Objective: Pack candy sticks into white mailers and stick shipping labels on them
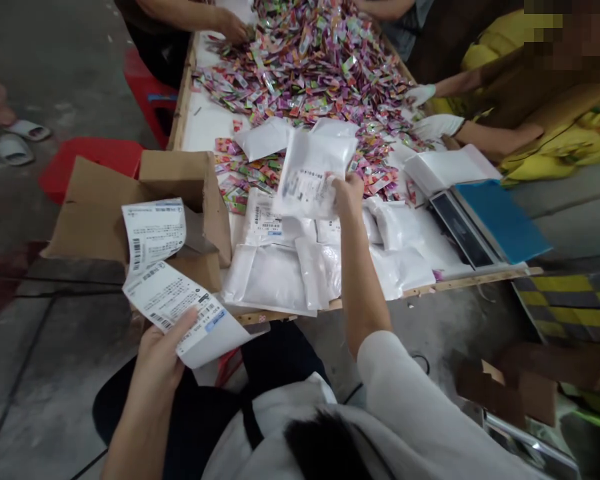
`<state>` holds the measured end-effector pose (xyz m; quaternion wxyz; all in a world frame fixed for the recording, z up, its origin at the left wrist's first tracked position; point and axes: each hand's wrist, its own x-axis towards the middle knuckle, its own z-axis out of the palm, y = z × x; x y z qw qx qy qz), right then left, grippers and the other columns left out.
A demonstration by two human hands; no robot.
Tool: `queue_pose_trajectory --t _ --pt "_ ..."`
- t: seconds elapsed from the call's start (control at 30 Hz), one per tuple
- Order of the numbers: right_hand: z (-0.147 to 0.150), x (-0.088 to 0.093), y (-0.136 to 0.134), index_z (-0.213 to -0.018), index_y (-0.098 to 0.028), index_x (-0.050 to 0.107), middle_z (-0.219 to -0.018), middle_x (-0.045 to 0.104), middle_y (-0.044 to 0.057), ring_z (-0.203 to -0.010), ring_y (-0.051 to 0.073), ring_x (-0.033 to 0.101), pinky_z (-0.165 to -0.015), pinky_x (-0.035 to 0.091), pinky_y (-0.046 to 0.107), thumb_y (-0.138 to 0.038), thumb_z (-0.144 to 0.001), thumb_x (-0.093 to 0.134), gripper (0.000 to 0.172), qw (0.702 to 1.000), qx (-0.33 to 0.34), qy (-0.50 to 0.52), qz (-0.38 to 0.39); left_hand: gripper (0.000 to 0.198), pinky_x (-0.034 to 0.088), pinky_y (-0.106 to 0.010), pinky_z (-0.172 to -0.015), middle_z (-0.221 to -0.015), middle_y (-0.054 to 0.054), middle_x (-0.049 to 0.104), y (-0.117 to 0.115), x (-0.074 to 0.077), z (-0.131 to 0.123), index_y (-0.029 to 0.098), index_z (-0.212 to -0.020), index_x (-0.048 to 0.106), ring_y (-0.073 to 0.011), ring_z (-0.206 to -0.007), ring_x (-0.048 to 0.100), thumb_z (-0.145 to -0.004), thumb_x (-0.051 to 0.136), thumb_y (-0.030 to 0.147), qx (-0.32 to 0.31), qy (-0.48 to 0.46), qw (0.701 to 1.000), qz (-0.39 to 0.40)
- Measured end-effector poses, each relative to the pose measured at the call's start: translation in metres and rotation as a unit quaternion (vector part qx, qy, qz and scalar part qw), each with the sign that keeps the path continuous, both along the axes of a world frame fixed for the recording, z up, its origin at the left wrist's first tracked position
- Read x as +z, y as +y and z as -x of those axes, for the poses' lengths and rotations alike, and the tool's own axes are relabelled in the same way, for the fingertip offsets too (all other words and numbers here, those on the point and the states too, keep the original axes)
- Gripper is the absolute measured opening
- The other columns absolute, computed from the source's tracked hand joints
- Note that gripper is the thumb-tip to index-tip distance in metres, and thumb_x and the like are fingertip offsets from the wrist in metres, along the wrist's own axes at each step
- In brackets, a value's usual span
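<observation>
**White sleeve [420, 400] forward, mailer bag [307, 167] held over the table [205, 123]**

The right hand [347, 193] pinches the mailer bag by its edge, above the pile of bags [275, 277]. The left hand [163, 353] clamps a strip of shipping labels [173, 293] beside the cardboard box [180, 180]. Both are best kept flat and facing up, I judge. Barcodes show; the print is unreadable.

Looks like a small packing workshop: a long table [207, 123] with a huge heap of colourful sachets [305, 60] at 12 o'clock, white mailer bags [270, 277] dead centre, a weighing scale [485, 223] at 3, shipping labels [165, 280] and a cardboard box [100, 207] at 9, bare concrete floor [55, 373].
</observation>
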<state>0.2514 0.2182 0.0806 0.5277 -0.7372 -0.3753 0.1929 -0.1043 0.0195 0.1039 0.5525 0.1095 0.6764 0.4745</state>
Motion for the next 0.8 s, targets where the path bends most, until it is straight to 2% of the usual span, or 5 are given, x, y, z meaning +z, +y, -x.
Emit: queue_pose_trajectory --t 0.17,0.33,0.53,0.63,0.8 --pt "0.053 -0.02 -0.047 -0.092 -0.022 0.048 -0.077 0.057 -0.003 -0.071 0.012 0.061 -0.061 0.054 0.024 -0.027 -0.077 0.056 0.018 0.935 -0.079 0.344 -0.034 0.023 0.065 -0.031 -0.064 -0.083 -0.006 0.08 -0.013 -0.01 0.007 0.014 -0.081 0.076 -0.0278 -0.076 0.077 -0.061 0.083 0.006 -0.042 -0.01 0.999 -0.002" --pt "0.1 -0.016 -0.116 -0.089 -0.023 0.046 -0.076 0.054 -0.004 -0.07 0.011 0.06 -0.067 0.055 0.024 -0.026 -0.076 0.057 0.017 0.92 -0.039 0.388 -0.027 0.038 0.064 -0.031 -0.066 -0.089 -0.009 0.08 -0.029 -0.008 0.007 0.014 -0.086 0.077 -0.0275 -0.078 0.077 -0.05 0.09 0.016 -0.048 -0.001 0.997 -0.067" --pt "0.162 0.015 -0.214 -0.116 -0.024 0.055 -0.09 0.064 0.0 -0.075 0.014 0.062 -0.071 0.054 0.028 -0.042 -0.077 0.073 0.047 0.904 0.388 0.18 0.012 0.043 0.062 -0.037 -0.078 -0.095 -0.014 0.079 -0.054 0.005 0.005 0.013 -0.085 0.079 -0.033 -0.089 0.075 -0.051 0.094 0.036 -0.205 0.043 0.969 -0.129" --pt "0.188 0.023 -0.225 -0.137 -0.024 0.042 -0.09 0.064 0.0 -0.07 0.014 0.062 -0.067 0.053 0.027 -0.038 -0.084 0.069 0.061 0.886 0.438 0.148 -0.028 0.04 0.061 -0.036 -0.083 -0.095 -0.014 0.079 -0.063 0.013 0.009 0.014 -0.084 0.08 -0.0335 -0.095 0.074 -0.05 0.094 0.032 -0.268 0.058 0.954 -0.121" --pt "0.184 0.03 -0.23 -0.124 -0.022 0.057 -0.108 0.069 0.006 -0.096 0.015 0.069 -0.088 0.054 0.028 -0.014 -0.093 0.048 0.033 0.809 0.575 -0.001 -0.126 0.037 0.062 -0.038 -0.078 -0.086 -0.013 0.079 -0.047 0.026 0.012 0.016 -0.078 0.075 -0.0366 -0.102 0.072 -0.054 0.091 0.04 -0.14 -0.079 0.983 -0.083"
